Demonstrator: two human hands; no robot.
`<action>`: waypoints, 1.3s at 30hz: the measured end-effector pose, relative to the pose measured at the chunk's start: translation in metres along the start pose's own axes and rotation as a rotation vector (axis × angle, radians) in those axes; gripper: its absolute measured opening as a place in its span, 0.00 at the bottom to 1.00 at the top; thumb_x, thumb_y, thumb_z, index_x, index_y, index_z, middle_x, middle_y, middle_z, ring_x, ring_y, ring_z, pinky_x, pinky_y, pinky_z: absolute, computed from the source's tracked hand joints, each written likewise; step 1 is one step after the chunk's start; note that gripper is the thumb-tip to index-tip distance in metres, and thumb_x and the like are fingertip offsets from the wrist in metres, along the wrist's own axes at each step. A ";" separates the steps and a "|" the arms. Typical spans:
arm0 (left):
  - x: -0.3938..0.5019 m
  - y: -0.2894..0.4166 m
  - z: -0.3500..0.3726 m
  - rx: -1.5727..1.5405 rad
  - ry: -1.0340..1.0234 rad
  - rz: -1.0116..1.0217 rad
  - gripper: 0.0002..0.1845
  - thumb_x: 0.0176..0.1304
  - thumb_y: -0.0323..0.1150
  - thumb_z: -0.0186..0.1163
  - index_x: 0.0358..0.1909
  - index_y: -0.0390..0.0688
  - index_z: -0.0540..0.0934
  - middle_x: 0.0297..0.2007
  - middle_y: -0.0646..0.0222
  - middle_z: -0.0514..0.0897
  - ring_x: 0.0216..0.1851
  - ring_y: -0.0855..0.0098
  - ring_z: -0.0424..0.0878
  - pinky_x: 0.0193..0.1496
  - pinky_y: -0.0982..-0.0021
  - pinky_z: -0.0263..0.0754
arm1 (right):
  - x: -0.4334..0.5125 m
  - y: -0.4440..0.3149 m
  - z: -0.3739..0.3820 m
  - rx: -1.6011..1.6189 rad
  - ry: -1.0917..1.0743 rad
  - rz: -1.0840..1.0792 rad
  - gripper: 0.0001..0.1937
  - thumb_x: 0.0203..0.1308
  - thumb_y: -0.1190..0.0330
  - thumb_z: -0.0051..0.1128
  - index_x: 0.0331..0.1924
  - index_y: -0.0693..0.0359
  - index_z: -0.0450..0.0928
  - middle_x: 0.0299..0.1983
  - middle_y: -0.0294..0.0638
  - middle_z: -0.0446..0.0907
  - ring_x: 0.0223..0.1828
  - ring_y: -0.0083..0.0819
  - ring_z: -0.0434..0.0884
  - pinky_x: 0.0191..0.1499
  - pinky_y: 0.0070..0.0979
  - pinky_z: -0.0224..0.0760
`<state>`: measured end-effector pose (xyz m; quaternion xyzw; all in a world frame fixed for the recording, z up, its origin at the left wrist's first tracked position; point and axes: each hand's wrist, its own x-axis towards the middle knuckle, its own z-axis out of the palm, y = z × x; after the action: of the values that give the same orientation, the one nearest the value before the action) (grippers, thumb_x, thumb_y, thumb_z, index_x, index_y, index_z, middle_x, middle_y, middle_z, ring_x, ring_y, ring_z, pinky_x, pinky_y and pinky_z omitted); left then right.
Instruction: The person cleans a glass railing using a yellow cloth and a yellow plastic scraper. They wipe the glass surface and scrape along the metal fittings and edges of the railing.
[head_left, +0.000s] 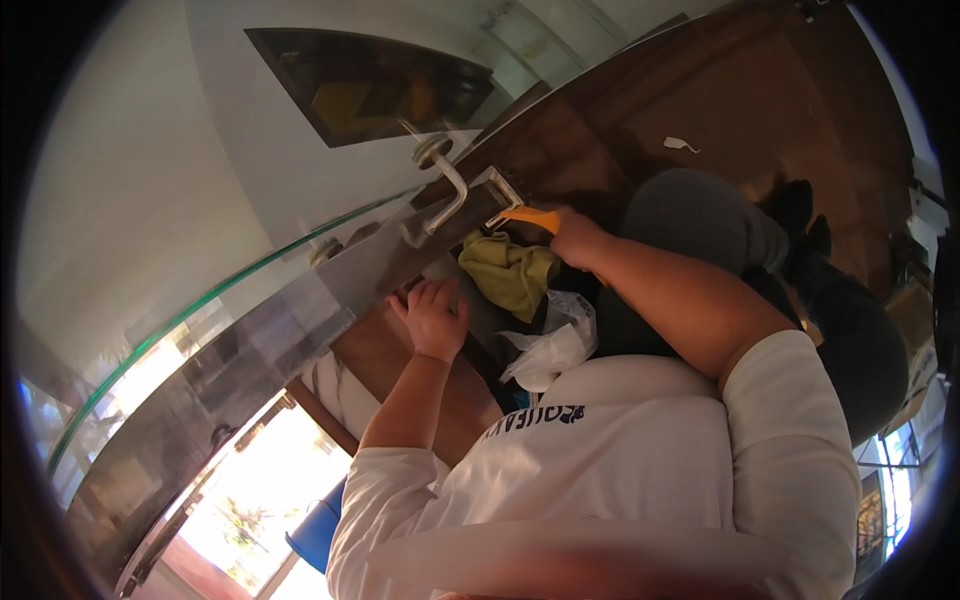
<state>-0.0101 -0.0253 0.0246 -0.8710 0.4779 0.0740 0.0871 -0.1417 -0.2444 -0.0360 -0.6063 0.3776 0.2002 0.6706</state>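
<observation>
My right hand (581, 240) is closed around an orange plastic-handled tool (531, 217). Its far end meets a rectangular metal fitting (501, 196) at the edge of a dark brown surface; the working tip is hard to make out. My left hand (431, 319) rests its fingertips at the edge of a brown panel, fingers spread, nothing seen in it. Between the hands lies a crumpled olive-green cloth (510, 274). Nearer my body is a crumpled clear plastic bag (555, 341) with something white in it.
Left of the fitting, a bent metal handle (454, 187) is mounted by a glass panel with a green edge (225, 285). A small white scrap (679, 144) lies on the glossy brown surface (720, 97). A blue container (319, 529) stands at lower left, beyond my left sleeve.
</observation>
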 end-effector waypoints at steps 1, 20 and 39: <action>-0.001 0.001 -0.002 0.006 0.001 -0.004 0.14 0.46 0.38 0.59 0.39 0.52 0.79 0.41 0.76 0.79 0.50 0.69 0.71 0.59 0.38 0.43 | -0.001 0.000 -0.001 0.033 0.008 0.016 0.28 0.47 0.73 0.53 0.55 0.68 0.60 0.36 0.55 0.77 0.25 0.42 0.80 0.21 0.32 0.71; 0.001 0.009 -0.007 0.057 -0.031 -0.019 0.15 0.44 0.38 0.60 0.38 0.52 0.79 0.40 0.78 0.79 0.48 0.70 0.72 0.54 0.54 0.54 | 0.036 0.009 0.013 0.104 -0.088 0.115 0.25 0.51 0.74 0.49 0.56 0.65 0.59 0.42 0.56 0.75 0.35 0.45 0.80 0.31 0.35 0.74; -0.004 0.018 -0.018 0.038 -0.022 -0.041 0.15 0.44 0.38 0.60 0.38 0.52 0.79 0.41 0.76 0.79 0.44 0.69 0.75 0.50 0.59 0.58 | 0.041 0.002 0.007 0.098 -0.121 0.074 0.29 0.49 0.74 0.50 0.59 0.65 0.56 0.37 0.57 0.76 0.20 0.44 0.78 0.19 0.34 0.71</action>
<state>-0.0265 -0.0350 0.0415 -0.8780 0.4601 0.0728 0.1102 -0.1147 -0.2449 -0.0681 -0.5452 0.3679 0.2423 0.7132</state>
